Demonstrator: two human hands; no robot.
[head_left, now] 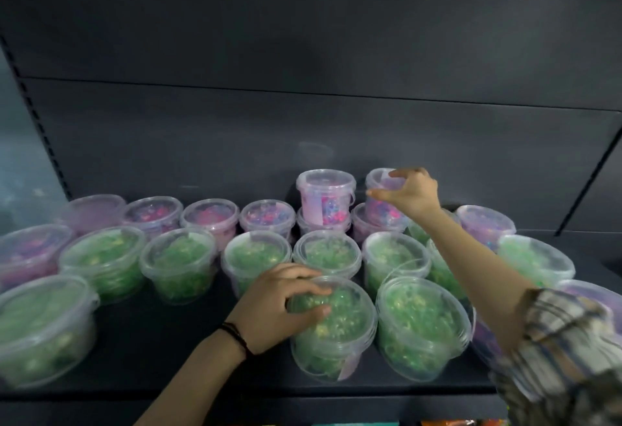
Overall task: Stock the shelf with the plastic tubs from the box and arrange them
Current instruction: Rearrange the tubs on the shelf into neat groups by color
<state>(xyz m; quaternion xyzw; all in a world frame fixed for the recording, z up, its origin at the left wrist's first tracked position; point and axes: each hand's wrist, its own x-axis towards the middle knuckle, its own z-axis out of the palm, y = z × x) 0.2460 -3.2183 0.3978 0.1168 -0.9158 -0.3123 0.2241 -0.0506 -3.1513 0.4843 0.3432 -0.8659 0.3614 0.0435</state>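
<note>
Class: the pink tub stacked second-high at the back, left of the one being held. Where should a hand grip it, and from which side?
Grip the stacked pink tub around its lid rim, from above and in front. It stands upright, the wall is close behind, and tubs crowd its base.

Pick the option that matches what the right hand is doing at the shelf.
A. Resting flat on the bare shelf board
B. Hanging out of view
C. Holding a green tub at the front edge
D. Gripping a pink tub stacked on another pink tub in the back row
D. The right hand wraps the upper pink tub stacked in the back row, while the left hand sits on a green tub near the front.
</note>
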